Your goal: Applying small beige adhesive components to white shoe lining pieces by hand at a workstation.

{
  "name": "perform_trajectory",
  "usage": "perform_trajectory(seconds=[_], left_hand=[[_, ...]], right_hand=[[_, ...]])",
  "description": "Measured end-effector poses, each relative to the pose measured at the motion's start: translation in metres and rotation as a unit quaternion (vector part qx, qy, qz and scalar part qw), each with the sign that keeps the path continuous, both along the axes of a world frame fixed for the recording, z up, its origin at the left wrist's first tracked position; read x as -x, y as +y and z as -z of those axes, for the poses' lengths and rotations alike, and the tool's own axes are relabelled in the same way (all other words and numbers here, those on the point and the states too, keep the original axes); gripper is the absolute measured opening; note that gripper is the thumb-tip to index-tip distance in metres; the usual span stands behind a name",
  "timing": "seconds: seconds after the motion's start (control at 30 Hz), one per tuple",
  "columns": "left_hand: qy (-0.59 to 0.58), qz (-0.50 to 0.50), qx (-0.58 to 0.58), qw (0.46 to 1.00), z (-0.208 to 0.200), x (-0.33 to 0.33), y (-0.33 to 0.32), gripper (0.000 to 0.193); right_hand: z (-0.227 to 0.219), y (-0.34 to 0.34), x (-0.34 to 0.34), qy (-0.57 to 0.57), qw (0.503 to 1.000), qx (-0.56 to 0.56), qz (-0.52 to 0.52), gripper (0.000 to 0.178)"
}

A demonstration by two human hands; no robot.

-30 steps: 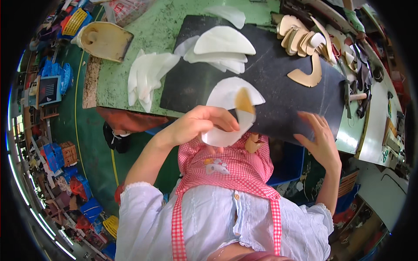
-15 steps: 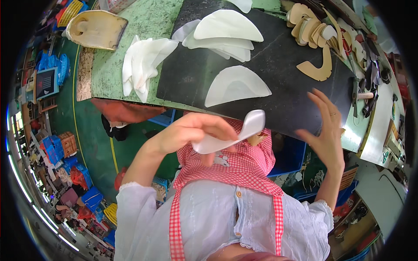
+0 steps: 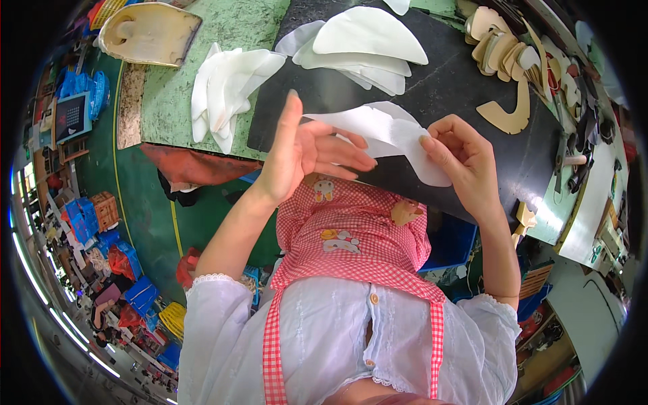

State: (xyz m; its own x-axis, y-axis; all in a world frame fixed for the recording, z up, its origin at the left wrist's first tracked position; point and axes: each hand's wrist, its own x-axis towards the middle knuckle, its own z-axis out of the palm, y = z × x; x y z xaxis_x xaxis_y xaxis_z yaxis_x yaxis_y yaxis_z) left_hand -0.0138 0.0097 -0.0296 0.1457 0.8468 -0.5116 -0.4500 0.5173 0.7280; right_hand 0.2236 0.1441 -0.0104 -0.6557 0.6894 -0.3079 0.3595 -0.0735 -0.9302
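The right hand (image 3: pixel 466 158) grips a thin, white, curved sheet of smooth, flexible material (image 3: pixel 428 169), its thumb and fingers pinched together on the sheet's right end, which bends downward past the thumb. This white sheet is held up in front of the near edge of a flat black mat (image 3: pixel 449 98), and its left part stretches behind the left hand (image 3: pixel 307 152). The left hand is open, palm showing, thumb pointing up and fingers extended to the right across the sheet; whether they touch it cannot be told. The edge of another white, rounded sheet (image 3: pixel 398 110) shows just behind the held one, over the mat. The mat lies on a scuffed, green-painted worktop (image 3: pixel 246 23). Farther back on the mat sits an overlapping stack of white half-moon sheets (image 3: pixel 368 34), and to its left a fanned pile of narrow white pieces (image 3: pixel 226 88) lies on the green surface. To the right are a single beige J-shaped piece (image 3: pixel 516 113) and, beyond it, a row of overlapping beige rounded pieces (image 3: pixel 499 50). A hammer with a pale wooden handle (image 3: pixel 574 160) lies near the right side. The person wears a red-and-white checked apron (image 3: pixel 358 273) over a white blouse (image 3: pixel 320 331).
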Motion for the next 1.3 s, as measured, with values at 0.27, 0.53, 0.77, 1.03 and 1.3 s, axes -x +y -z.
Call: perform_trajectory(seconds=[0.27,0.53,0.77,1.03,1.3], left_hand=[[0.268,0.041,0.013,0.963,-0.002,0.005,0.015,0.021],[0.370,0.062,0.024,0.927,0.015,0.010,0.024,0.021],[0.657,0.146,-0.091,0.734,0.016,0.003,0.022,0.029],[0.398,-0.086,-0.145,0.902,0.002,0.025,-0.013,0.019],[0.767,-0.142,-0.232,0.581,0.009,0.101,0.021,0.065]], right_hand=[[0.025,0.016,0.016,-0.072,0.994,-0.085,-0.022,0.016],[0.040,0.024,0.028,-0.160,0.977,-0.132,-0.038,0.025],[0.031,0.018,0.035,-0.231,0.944,-0.224,-0.073,0.025],[0.019,0.010,0.007,0.074,0.986,0.119,-0.094,0.028],[0.040,0.066,-0.058,-0.172,0.790,-0.583,0.078,0.027]])
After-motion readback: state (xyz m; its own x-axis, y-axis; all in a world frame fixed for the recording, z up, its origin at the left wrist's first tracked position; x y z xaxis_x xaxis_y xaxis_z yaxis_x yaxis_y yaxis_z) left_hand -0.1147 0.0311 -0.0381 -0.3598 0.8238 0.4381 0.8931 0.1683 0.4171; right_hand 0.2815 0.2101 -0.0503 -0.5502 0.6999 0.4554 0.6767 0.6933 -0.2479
